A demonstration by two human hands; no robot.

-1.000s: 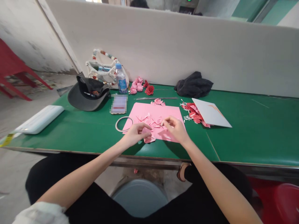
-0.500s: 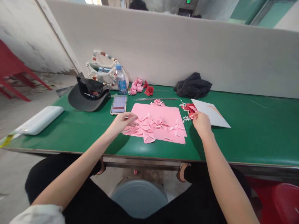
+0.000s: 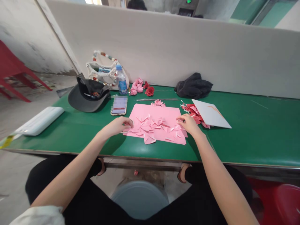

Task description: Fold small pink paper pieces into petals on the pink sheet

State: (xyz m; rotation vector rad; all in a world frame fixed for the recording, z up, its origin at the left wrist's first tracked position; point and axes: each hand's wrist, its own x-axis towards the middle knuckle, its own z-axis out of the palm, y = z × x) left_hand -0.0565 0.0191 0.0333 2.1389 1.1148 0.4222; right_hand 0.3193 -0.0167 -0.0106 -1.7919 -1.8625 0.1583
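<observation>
Pink paper sheets (image 3: 156, 111) lie on the green table in front of me. Folded pink paper pieces (image 3: 150, 126) are spread over them, with small white strips (image 3: 172, 129) among the pieces. My left hand (image 3: 120, 125) is over the sheets' left edge, its fingers curled together; what they hold, if anything, is too small to tell. At the right edge my right hand (image 3: 188, 124) has thumb and fingers pinched close above the paper, and their contents cannot be made out. Beyond it, red paper petals (image 3: 195, 116) lie partly under a white card (image 3: 212, 113).
A phone (image 3: 119, 105), grey cap (image 3: 87, 95), water bottle (image 3: 121, 80) and beaded bag (image 3: 103, 69) stand at the left. Paper roses (image 3: 149, 91), thin wires (image 3: 157, 99) and a dark cloth (image 3: 194, 86) lie near the partition (image 3: 168, 50). A white device (image 3: 41, 121) is far left.
My right hand has moved left from the red petals to the pink sheets' right edge. My left hand has drawn slightly left and down, its fingers curling in.
</observation>
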